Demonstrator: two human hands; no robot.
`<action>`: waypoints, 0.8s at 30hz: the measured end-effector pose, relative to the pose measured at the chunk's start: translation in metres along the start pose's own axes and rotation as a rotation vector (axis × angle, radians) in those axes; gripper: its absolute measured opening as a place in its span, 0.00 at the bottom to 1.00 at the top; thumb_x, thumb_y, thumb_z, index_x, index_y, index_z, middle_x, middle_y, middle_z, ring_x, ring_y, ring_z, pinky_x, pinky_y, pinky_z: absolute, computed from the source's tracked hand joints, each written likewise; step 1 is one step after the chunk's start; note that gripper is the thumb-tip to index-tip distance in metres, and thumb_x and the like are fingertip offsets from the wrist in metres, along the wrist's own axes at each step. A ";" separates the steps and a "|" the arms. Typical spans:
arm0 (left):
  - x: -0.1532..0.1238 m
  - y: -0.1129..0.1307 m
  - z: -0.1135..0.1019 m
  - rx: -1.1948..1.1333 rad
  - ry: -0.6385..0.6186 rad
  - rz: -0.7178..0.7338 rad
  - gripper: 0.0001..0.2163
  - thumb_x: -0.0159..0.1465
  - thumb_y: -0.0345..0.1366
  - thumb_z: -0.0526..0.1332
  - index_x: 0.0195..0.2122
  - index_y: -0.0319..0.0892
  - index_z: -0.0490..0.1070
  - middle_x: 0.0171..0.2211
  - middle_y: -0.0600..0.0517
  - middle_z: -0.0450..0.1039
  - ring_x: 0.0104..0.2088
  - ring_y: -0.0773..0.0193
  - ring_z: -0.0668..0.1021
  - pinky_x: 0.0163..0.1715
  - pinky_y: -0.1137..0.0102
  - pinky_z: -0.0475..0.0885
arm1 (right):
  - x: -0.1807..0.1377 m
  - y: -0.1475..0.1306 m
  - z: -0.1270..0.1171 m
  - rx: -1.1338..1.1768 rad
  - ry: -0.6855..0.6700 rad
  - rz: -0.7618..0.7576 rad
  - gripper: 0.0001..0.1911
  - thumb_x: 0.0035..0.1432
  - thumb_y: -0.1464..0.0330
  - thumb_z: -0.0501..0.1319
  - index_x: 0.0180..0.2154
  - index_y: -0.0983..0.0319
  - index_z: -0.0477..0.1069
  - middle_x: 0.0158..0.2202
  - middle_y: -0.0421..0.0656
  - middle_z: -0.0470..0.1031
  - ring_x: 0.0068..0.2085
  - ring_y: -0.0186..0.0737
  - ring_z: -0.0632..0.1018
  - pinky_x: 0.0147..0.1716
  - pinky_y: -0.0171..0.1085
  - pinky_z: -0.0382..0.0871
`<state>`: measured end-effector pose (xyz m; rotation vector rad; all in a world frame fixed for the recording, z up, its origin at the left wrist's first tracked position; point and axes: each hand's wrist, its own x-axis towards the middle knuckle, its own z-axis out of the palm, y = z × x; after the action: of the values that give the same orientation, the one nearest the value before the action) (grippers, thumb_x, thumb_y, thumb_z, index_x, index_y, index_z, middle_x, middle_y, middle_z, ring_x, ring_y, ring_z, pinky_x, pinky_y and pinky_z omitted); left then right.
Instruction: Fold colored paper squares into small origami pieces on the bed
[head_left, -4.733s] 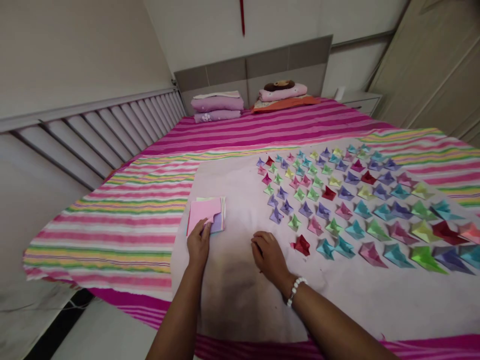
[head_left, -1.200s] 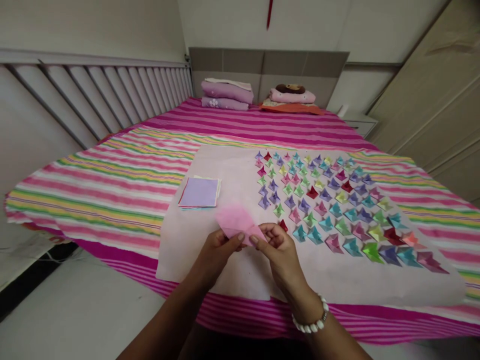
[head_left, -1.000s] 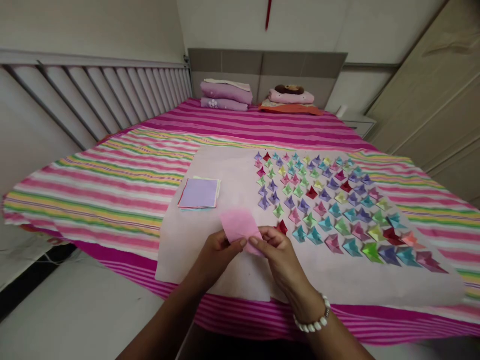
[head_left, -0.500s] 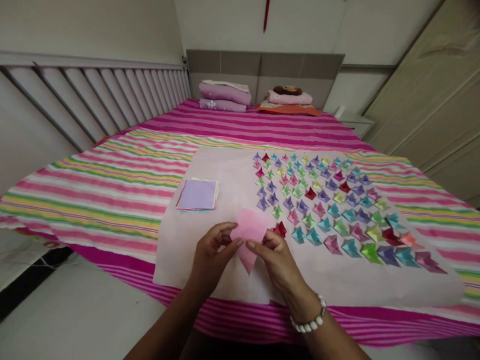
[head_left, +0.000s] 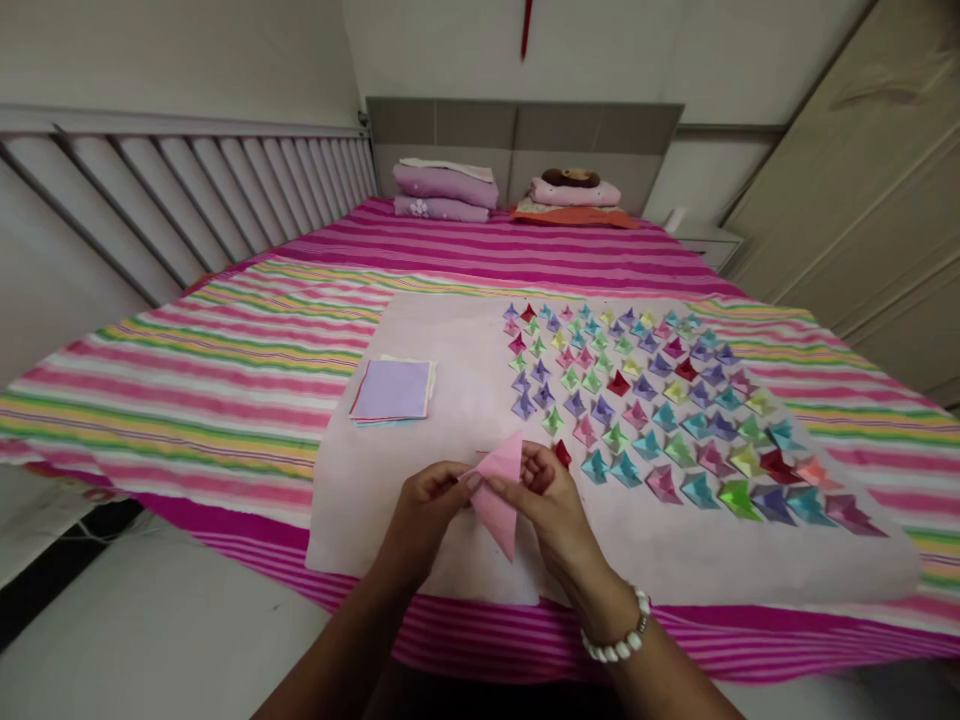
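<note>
Left hand (head_left: pixel 429 502) and right hand (head_left: pixel 555 502) pinch pink paper (head_left: pixel 501 516), folded once, I'd guess; many folded shapes (head_left: pixel 636 415) done, flat sheets (head_left: pixel 391 390) remaining.

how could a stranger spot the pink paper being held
Start with the striped bed, then the pale sheet spread on it. Over the sheet's near part, the left hand and right hand hold the pink paper. Unlike the purple-topped stack and the folded shapes, it alone is held.
</note>
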<state>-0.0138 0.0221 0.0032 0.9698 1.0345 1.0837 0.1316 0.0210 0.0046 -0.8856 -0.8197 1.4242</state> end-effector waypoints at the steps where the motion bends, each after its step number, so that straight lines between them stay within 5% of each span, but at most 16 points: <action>1: 0.000 -0.002 0.000 -0.013 -0.010 -0.029 0.08 0.55 0.40 0.66 0.29 0.39 0.76 0.24 0.54 0.73 0.29 0.67 0.73 0.32 0.72 0.67 | 0.000 -0.001 0.001 0.021 0.004 0.026 0.24 0.37 0.68 0.75 0.39 0.58 0.72 0.29 0.37 0.76 0.30 0.35 0.76 0.31 0.34 0.71; 5: -0.001 -0.004 0.001 0.034 -0.014 -0.063 0.10 0.54 0.41 0.66 0.25 0.39 0.73 0.21 0.56 0.68 0.25 0.69 0.69 0.27 0.74 0.63 | 0.000 -0.002 0.003 0.010 0.057 0.073 0.22 0.36 0.67 0.75 0.37 0.59 0.74 0.26 0.36 0.75 0.27 0.35 0.74 0.29 0.34 0.69; 8: -0.002 -0.002 0.002 0.094 0.003 -0.039 0.12 0.53 0.41 0.67 0.21 0.38 0.70 0.19 0.58 0.63 0.23 0.70 0.65 0.25 0.75 0.60 | 0.002 -0.003 0.000 -0.076 0.079 0.014 0.11 0.41 0.64 0.73 0.26 0.62 0.76 0.24 0.38 0.75 0.26 0.35 0.72 0.28 0.35 0.67; 12: -0.001 -0.005 0.000 0.048 -0.008 -0.078 0.16 0.53 0.44 0.67 0.19 0.39 0.66 0.17 0.58 0.60 0.21 0.71 0.62 0.23 0.75 0.58 | 0.005 -0.010 -0.005 -0.145 0.128 -0.087 0.11 0.46 0.61 0.70 0.22 0.61 0.74 0.21 0.38 0.72 0.24 0.33 0.70 0.27 0.34 0.65; 16: 0.000 -0.012 0.001 -0.129 -0.066 -0.153 0.17 0.54 0.48 0.65 0.21 0.40 0.66 0.17 0.58 0.61 0.20 0.71 0.63 0.22 0.74 0.60 | 0.002 -0.018 -0.006 -0.059 0.040 -0.048 0.16 0.54 0.55 0.63 0.30 0.62 0.76 0.21 0.39 0.72 0.23 0.34 0.70 0.26 0.34 0.64; 24: -0.002 -0.012 0.007 -0.300 -0.165 -0.160 0.15 0.58 0.45 0.63 0.22 0.38 0.72 0.18 0.54 0.68 0.20 0.70 0.68 0.24 0.72 0.63 | -0.008 -0.011 -0.002 0.002 -0.089 0.065 0.15 0.47 0.61 0.70 0.36 0.61 0.75 0.25 0.38 0.72 0.24 0.31 0.70 0.25 0.32 0.63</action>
<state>-0.0048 0.0169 -0.0067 0.7084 0.7745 0.9760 0.1391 0.0133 0.0139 -0.8597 -0.8624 1.5299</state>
